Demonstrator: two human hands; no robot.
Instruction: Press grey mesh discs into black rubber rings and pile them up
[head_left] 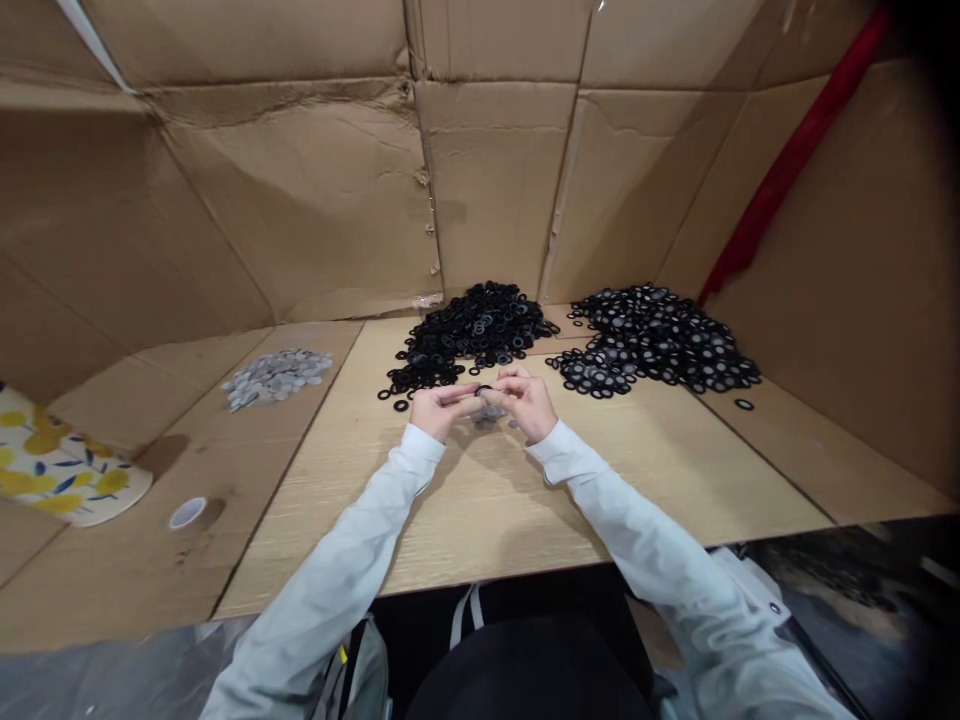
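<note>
We work inside tall cardboard walls [300, 180], at a pale wooden board [525, 510]. The broadest heap, towards our right, is of ringed discs [667, 335], black rims with pale middles; we would count these as the finished share, and it is already a large one. Next in size, straight ahead of us, comes the heap of bare rings [487, 320], a few of them strayed near our left side; these look to us like work left to do, and there are plenty. Smaller again, over to our left, lies a low spread of pale discs [277, 378], which we take for the other part still to be used. Our left hand [442, 408] and right hand [531, 402] meet in front of the middle heap, with a few loose discs [491, 412] on the board just below them. Smallest of all is the single black ring [484, 390] between our fingertips, pinched from both sides above the board. We judge this piece part-way through, though we cannot tell whether a disc is seated in it.
</note>
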